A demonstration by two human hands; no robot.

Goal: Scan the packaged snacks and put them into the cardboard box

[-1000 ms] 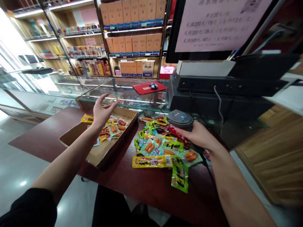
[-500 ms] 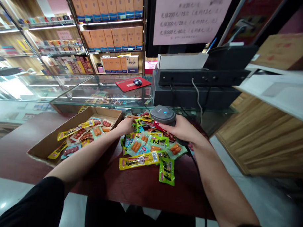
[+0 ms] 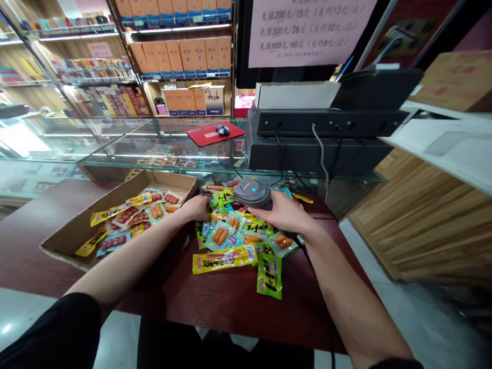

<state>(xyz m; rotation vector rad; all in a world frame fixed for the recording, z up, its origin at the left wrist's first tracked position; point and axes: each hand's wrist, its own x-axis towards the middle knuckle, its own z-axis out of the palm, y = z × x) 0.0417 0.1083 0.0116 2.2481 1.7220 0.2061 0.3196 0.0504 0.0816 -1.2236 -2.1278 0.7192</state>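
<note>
My right hand is wrapped round a grey handheld scanner with a small blue light, held over a pile of snack packets. At the pile's left edge, beside the box, is my left hand; its fingers are bent and partly hidden, and I cannot make out whether they grip a packet. A long yellow packet and a green packet lie at the near side of the pile. To the left, an open cardboard box holds several sausage packets and yellow packets.
Behind the pile stands a glass counter with a red mat and a mouse. Dark box-shaped equipment with cables is at the back right. The scanner's black cable runs down the right of the dark red table.
My right hand and the scanner have moved a little left. My left hand has drawn slightly left, toward the box. The view has shifted slightly.
</note>
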